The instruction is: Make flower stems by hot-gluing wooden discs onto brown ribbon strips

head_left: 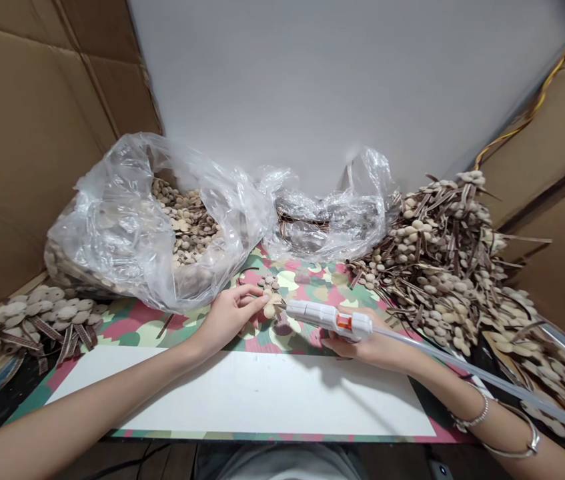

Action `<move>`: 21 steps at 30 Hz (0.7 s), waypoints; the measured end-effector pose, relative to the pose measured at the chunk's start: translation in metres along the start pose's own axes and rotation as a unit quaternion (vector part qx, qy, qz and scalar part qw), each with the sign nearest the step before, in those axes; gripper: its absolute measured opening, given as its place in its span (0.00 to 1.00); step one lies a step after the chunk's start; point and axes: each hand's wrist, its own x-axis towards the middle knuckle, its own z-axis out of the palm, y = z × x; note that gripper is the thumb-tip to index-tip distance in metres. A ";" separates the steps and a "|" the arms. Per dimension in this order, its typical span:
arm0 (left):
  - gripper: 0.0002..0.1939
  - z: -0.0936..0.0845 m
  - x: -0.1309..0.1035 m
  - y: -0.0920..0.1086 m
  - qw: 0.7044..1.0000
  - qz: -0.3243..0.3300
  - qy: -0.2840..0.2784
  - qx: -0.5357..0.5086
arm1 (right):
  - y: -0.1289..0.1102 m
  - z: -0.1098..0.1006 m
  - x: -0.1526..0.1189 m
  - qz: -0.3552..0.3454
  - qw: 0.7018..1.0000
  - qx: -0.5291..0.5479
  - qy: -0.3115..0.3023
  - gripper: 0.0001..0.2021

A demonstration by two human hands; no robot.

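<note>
Well, piece in my left grip, glue gun in my right

My left grip (235,320) is closed on a pale piece (271,305), fingertips pinching its nine o'clock side, presumably so three o'clock is free for the nozzle. My right grip (377,343) is wrapped round the glue gun (315,315), its tip pointing at nine, close to the piece; I can't tell whether they touch. The clear stick (442,357) trails off towards four, likely kept out of my fingers' way.

From the piece, small grey discs (268,283) sit at twelve; I can't tell if they're joined to it. The bag (127,207) at ten gapes, which should make reaching in easy. Another bag (362,220) lies at one, ribboned clusters (462,267) heap up at two to four, and a white sheet (242,390) covers the counter at six.
</note>
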 end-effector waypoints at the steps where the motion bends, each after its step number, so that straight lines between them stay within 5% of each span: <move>1: 0.15 0.000 0.000 0.000 1.000 0.001 0.002 0.003 | -0.001 0.000 0.000 0.000 1.000 -0.003 0.002 0.10; 21: 0.16 0.000 0.001 -0.002 1.000 -0.007 0.020 -0.017 | -0.002 -0.002 -0.001 0.007 1.000 -0.010 0.007 0.06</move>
